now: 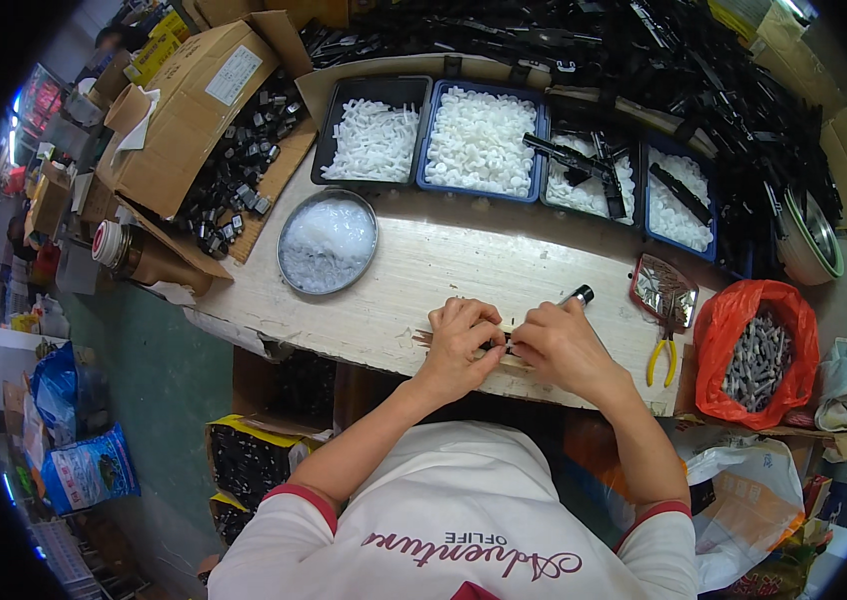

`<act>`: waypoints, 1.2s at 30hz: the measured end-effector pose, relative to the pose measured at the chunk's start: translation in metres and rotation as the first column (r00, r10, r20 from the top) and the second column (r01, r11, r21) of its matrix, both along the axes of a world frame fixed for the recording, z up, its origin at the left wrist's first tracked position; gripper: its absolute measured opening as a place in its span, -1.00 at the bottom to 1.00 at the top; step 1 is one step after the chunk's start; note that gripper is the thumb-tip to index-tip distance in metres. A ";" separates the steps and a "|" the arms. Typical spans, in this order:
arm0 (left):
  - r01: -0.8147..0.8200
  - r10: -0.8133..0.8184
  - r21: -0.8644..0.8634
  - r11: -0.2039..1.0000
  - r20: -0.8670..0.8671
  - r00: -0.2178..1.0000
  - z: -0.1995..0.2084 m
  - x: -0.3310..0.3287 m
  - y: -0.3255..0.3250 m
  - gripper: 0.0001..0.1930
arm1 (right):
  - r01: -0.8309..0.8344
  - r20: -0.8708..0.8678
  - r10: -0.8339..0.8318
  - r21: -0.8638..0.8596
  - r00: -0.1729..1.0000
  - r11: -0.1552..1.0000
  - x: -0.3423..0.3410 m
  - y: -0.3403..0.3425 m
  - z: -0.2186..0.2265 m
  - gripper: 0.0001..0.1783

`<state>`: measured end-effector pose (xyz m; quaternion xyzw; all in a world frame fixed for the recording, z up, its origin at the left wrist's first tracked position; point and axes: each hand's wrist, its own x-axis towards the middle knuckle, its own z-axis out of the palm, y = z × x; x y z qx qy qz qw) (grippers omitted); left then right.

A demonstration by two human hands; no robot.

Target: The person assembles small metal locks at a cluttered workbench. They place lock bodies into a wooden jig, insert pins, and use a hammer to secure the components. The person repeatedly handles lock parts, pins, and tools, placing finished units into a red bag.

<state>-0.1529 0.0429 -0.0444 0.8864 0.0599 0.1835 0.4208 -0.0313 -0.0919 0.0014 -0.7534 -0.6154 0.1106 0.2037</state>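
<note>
At the near edge of the pale workbench [424,265], my left hand [459,345] is closed, with thumb and fingertips pinched low over the wood. My right hand [566,348] is closed opposite it, its fingertips almost meeting the left ones. A small dark piece shows between the two sets of fingertips; its kind is mostly hidden. Just beyond my right hand a short black cylinder with a silvery end [581,294] sticks out; I cannot tell whether the hand holds it. Yellow-handled pliers [662,362] lie to the right.
Along the back stand trays of white plastic parts [480,140], some with black parts on top. A round metal dish [328,243] holds a whitish, translucent mass. Left is a cardboard box [189,120] beside black pieces; right, a red bag [714,350] of small grey parts.
</note>
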 end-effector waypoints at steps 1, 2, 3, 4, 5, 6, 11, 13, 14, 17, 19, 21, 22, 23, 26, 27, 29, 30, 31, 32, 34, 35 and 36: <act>-0.006 0.006 -0.007 1.000 -0.012 1.000 0.003 0.002 -0.002 -0.86 | 0.080 -0.037 -0.077 0.078 0.996 0.994 0.004 -0.007 0.000 -0.95; -0.017 0.017 -0.014 1.000 -0.025 1.000 0.005 0.002 -0.002 -0.85 | 0.156 -0.082 -0.145 0.152 0.986 0.976 0.009 -0.015 0.000 -0.95; -0.037 0.037 -0.004 0.999 -0.039 0.999 0.005 0.002 -0.003 -0.84 | 0.233 -0.136 -0.207 0.220 0.969 0.947 0.013 -0.023 -0.001 -0.95; -0.058 0.058 0.008 0.998 -0.053 0.997 0.006 0.002 -0.005 -0.83 | 0.306 -0.115 -0.286 0.233 0.951 0.923 0.019 -0.032 0.006 -0.93; -0.072 0.072 0.016 0.997 -0.063 0.995 0.006 0.003 -0.006 -0.81 | 0.381 -0.092 -0.370 0.246 0.924 0.891 0.025 -0.044 0.015 -0.91; -0.068 0.069 0.016 0.998 -0.071 0.995 0.006 0.005 -0.007 -0.81 | 0.476 -0.088 -0.470 0.260 0.878 0.840 0.034 -0.061 0.017 -0.90; -0.037 0.039 0.022 0.999 -0.065 0.997 0.004 0.004 -0.005 -0.79 | 0.798 0.027 -0.889 0.430 0.457 0.423 0.080 -0.171 0.026 -0.87; -0.001 0.000 0.110 0.994 0.007 1.000 0.003 0.002 -0.004 -0.81 | 0.908 0.357 -0.897 0.222 0.263 0.355 0.105 -0.236 0.026 -0.76; 0.018 -0.027 0.154 0.988 0.053 0.998 -0.001 0.002 -0.004 -0.82 | 0.933 0.420 -0.879 0.166 0.226 0.319 0.108 -0.245 0.022 -0.71; 0.051 -0.071 0.191 0.980 0.101 0.992 0.000 0.004 0.006 -0.83 | 0.962 0.541 -0.816 0.044 0.205 0.271 0.119 -0.260 0.012 -0.56; 0.033 -0.053 0.168 0.985 0.118 0.992 0.005 0.013 0.023 -0.84 | 0.942 0.525 -0.803 0.010 0.281 0.336 0.129 -0.266 0.005 -0.48; -0.189 0.100 0.379 0.906 0.242 0.965 0.004 0.039 0.061 -0.87 | 0.934 0.416 -0.848 -0.006 0.327 0.357 0.129 -0.265 0.006 -0.50; -0.300 0.231 0.333 0.894 0.231 0.945 0.014 0.056 0.085 -0.87 | 0.931 0.362 -0.866 -0.012 0.344 0.365 0.129 -0.265 0.008 -0.51; -0.372 0.315 0.432 0.822 0.201 0.928 0.024 0.072 0.110 -0.86 | 0.941 0.342 -0.883 -0.012 0.323 0.339 0.126 -0.262 0.011 -0.51; -0.505 0.550 0.529 0.682 0.084 0.831 0.029 0.110 0.170 -0.81 | 0.955 0.305 -0.912 0.030 0.273 0.296 0.125 -0.253 0.014 -0.52; -0.485 0.578 0.579 0.655 0.029 0.816 0.028 0.120 0.184 -0.79 | 0.954 0.309 -0.915 0.066 0.257 0.291 0.125 -0.256 0.010 -0.53; -0.392 0.572 0.545 0.741 -0.207 0.794 0.029 0.136 0.201 -0.79 | 0.963 0.271 -0.938 0.102 0.216 0.251 0.124 -0.254 0.010 -0.55; -0.346 0.553 0.518 0.782 -0.322 0.768 0.030 0.142 0.207 -0.79 | 0.971 0.229 -0.955 0.102 0.190 0.217 0.121 -0.249 0.015 -0.56; -0.332 0.533 0.501 0.799 -0.337 0.776 0.031 0.146 0.211 -0.78 | 0.978 0.186 -0.969 0.100 0.164 0.184 0.119 -0.245 0.018 -0.57; -0.315 0.511 0.483 0.817 -0.352 0.784 0.032 0.148 0.215 -0.78 | 0.981 0.131 -0.978 0.085 0.162 0.174 0.119 -0.245 0.021 -0.59; -0.297 0.449 0.385 0.874 -0.405 0.797 0.036 0.148 0.222 -0.78 | 0.986 0.019 -0.987 0.054 0.158 0.159 0.120 -0.245 0.024 -0.61; -0.297 0.407 0.299 0.907 -0.436 0.803 0.039 0.144 0.228 -0.79 | 0.968 0.013 -0.976 0.125 0.217 0.217 0.123 -0.253 0.018 -0.61; -0.294 0.358 0.208 0.933 -0.463 0.811 0.040 0.141 0.232 -0.81 | 0.942 0.016 -0.962 0.196 0.273 0.271 0.130 -0.269 0.008 -0.61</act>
